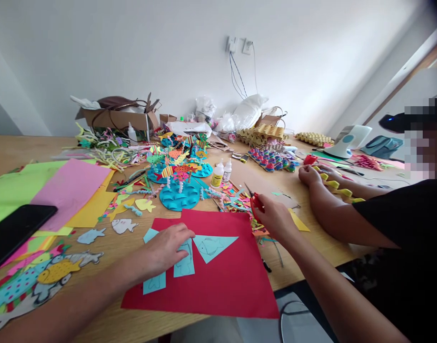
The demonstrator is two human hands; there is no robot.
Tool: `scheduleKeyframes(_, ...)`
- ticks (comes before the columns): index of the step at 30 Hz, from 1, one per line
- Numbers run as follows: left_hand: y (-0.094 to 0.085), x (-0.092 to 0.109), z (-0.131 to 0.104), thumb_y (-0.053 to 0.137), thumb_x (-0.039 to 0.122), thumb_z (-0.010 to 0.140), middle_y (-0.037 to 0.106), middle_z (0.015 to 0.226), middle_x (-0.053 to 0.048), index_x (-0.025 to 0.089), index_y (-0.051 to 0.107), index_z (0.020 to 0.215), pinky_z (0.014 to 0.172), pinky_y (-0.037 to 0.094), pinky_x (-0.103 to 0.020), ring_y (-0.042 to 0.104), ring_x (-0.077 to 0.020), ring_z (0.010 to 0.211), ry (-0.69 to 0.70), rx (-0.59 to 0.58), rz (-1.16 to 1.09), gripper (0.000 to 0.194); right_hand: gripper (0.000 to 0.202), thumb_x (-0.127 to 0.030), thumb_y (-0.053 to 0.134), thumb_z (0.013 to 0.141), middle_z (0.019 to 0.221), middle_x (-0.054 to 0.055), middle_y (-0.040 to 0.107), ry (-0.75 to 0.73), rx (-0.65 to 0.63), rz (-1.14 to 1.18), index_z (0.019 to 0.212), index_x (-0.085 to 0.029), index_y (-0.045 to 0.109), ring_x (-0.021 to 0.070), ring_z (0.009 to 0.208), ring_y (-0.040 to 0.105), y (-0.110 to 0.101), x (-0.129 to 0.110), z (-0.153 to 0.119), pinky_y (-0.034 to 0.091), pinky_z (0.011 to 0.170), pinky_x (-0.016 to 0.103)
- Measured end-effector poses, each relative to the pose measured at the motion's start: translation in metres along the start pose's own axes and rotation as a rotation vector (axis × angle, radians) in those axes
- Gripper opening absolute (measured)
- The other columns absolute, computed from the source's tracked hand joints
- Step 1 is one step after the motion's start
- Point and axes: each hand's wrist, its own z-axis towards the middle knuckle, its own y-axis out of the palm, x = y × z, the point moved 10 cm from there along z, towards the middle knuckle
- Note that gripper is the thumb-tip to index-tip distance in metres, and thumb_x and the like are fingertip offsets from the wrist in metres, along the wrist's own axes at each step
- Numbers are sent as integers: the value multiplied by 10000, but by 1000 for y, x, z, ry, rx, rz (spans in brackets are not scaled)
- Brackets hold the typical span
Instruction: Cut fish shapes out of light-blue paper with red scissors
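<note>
My left hand (168, 247) lies over light blue paper pieces on a red sheet (225, 290), fingers stretched out, partly covering them. One fingertip is at the corner of a blue paper triangle (214, 245) with a fish drawn on it. Beside the thumb lies a blue paper strip (183, 267) with pencil lines; another blue piece (154, 284) shows below the wrist. My right hand (270, 214) is closed on red-handled scissors (256, 205), raised just beyond the red sheet's right edge. Their dark blades point up and away to the left.
Paper fish, such as a yellow one (59, 271), lie at left near a black phone (22, 231) and coloured sheets (72, 190). Blue discs (179, 197) bearing fish, glue bottles (217, 174) and paper scraps stand beyond. At right, a co-worker's hands (309, 175) hold a yellow-painted egg-carton strip (332, 185).
</note>
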Motion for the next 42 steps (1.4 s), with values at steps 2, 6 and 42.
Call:
scheduleKeyframes(2, -3, 1, 1, 538, 103, 778, 618, 1195, -113, 175, 607, 1145, 967, 432, -355, 554, -246, 1143, 12, 6, 19, 380, 103, -183, 486, 826, 711, 63, 643, -83, -106, -4, 859, -181, 583, 182, 615, 532, 13, -21, -11, 245, 527, 247)
scheduleKeyframes(6, -21, -7, -2, 453, 106, 819, 628, 1184, -106, 186, 630, 1088, 942, 446, -371, 575, -250, 1112, 12, 48, 48, 332, 143, -141, 573, 744, 781, 48, 675, -234, -281, -4, 872, -195, 608, 178, 673, 571, 39, -58, -36, 252, 536, 234)
scheduleKeyframes(42, -58, -49, -23, 517, 171, 671, 510, 634, 42, 205, 568, 729, 519, 341, -221, 490, -148, 595, -104, -176, -174, 85, 120, -126, 575, 721, 664, -11, 550, -155, -413, 690, 715, -194, 476, 136, 592, 462, 61, -132, -89, 296, 524, 224)
